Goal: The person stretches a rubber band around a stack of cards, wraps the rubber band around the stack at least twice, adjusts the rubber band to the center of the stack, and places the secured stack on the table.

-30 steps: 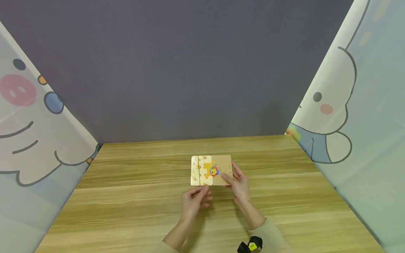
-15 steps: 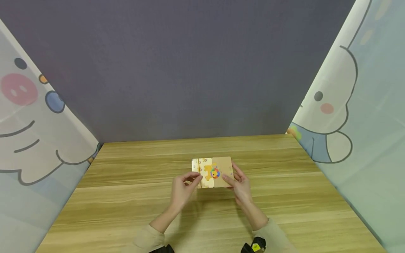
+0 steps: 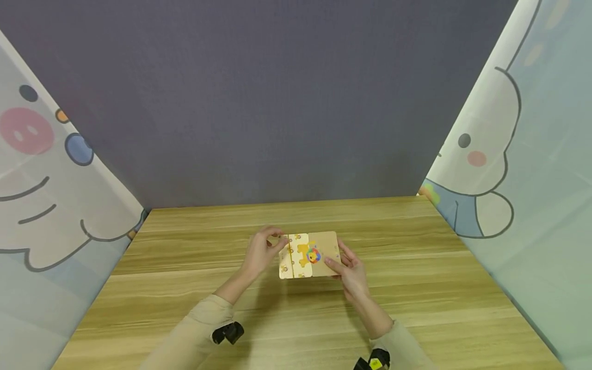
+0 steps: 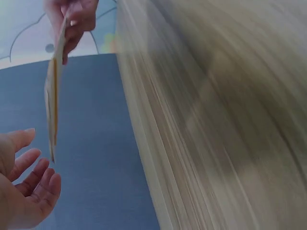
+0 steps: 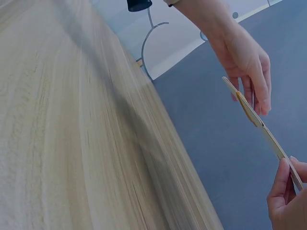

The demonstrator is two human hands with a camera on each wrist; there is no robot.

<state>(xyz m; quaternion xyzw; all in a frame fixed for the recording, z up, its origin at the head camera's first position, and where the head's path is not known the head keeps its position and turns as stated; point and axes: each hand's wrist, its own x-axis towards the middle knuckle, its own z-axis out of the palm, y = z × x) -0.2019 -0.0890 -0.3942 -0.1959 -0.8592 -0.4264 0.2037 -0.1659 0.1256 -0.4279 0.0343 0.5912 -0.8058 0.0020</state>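
A small flat notebook [image 3: 326, 241] is held up over the table, its lower edge toward me. Its left part is cream with little printed figures, its right part tan, and a colourful-maned lion sits between them. A yellow elastic band [image 3: 291, 261] runs down the cream part. My right hand [image 3: 353, 276] pinches the right end, thumb on the front and fingers behind. At the top left corner is my left hand [image 3: 260, 253], thumb and fingertips overlapping the corner in the head view. The left wrist view shows its fingers [image 4: 41, 184] parted, close to the notebook's edge.
A wooden table [image 3: 185, 288] lies beneath both hands. Behind it stands a dark grey panel [image 3: 287, 103]. Cloths with cartoon animals hang at left [image 3: 51, 205] and right [image 3: 550, 205]. Black wrist straps sit on both sleeves.
My left hand has moved from below the notebook, across its left side, up to the top left corner. The right hand keeps its hold, with the notebook slightly lower in view.
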